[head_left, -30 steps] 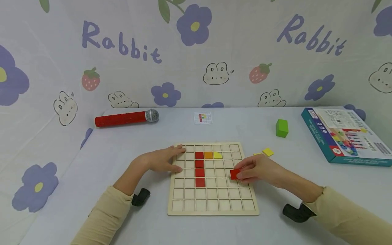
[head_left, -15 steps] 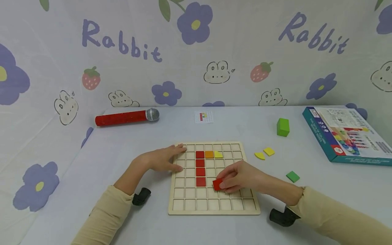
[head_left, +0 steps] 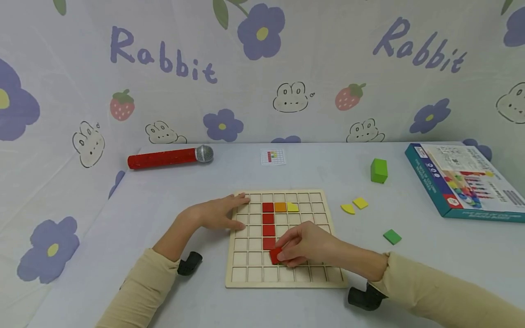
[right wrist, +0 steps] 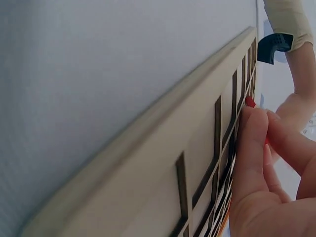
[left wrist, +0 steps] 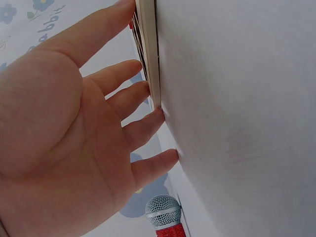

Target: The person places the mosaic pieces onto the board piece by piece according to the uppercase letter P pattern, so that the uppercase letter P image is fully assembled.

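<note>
My right hand [head_left: 309, 243] pinches a red square tile [head_left: 275, 256] between thumb and fingers, tilted just over the cell below a column of red tiles [head_left: 268, 230]. In the right wrist view only a red corner [right wrist: 250, 102] of it shows past the fingertips. The wooden grid board [head_left: 287, 285] lies flat under this hand. An orange tile [head_left: 280, 207] and a yellow rounded tile [head_left: 292, 207] sit beside the topmost red one. My left hand [head_left: 215, 214] rests at the board's left edge, fingers spread; in the left wrist view they touch its side [left wrist: 149, 54].
Right of the board lie two yellow pieces [head_left: 354, 206] and a green tile [head_left: 392, 236]. A green block [head_left: 378, 171] and a box [head_left: 467, 182] stand farther back. Behind the board are a small pattern card [head_left: 272, 157] and a red microphone [head_left: 168, 158].
My right hand has carried the red tile leftward and toward me across the board, to the foot of the red column. The left hand stays where it was.
</note>
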`<state>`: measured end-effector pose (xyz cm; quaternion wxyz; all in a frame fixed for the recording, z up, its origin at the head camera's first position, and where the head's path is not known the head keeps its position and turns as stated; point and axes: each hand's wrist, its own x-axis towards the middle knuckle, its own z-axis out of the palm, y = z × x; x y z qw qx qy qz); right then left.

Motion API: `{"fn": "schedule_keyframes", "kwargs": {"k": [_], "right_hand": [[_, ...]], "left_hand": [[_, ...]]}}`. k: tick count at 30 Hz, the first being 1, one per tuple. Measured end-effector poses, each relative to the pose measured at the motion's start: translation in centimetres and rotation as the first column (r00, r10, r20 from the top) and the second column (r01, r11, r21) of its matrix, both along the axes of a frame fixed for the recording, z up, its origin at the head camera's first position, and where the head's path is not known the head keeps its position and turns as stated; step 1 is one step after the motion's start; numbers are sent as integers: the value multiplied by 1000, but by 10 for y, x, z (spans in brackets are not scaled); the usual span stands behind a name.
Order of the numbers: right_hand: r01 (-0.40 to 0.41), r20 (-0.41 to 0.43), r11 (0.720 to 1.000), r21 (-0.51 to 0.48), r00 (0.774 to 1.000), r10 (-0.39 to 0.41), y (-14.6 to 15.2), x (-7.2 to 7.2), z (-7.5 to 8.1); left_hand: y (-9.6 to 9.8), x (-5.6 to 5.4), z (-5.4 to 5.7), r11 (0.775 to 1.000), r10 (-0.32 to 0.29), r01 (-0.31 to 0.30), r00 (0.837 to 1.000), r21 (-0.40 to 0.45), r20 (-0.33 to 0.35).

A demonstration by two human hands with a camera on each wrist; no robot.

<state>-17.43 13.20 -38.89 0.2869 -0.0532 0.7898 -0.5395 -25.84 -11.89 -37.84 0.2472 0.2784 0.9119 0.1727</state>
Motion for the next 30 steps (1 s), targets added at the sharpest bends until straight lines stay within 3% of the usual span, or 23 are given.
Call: {"fn": "schedule_keyframes", "kwargs": {"k": [4, 11, 21, 30], "right_hand": [[21, -12, 999, 24, 1000, -21, -4, 1, 0], [-21, -77, 998, 62, 997, 25, -7, 5, 3], [-76, -116, 996, 38, 990, 80, -8, 7, 6], [-86, -86, 994, 70, 992, 92, -3, 4, 6]], "left_hand": [[1, 1, 0, 1000, 3, -3, 1000, -3, 0], [1, 2, 2, 1000, 4, -4, 1000, -4, -2], [-1, 0, 1, 1000, -11, 11, 1000, -7, -10], [0, 1, 2, 1000, -10, 10, 1000, 2, 1]]}}
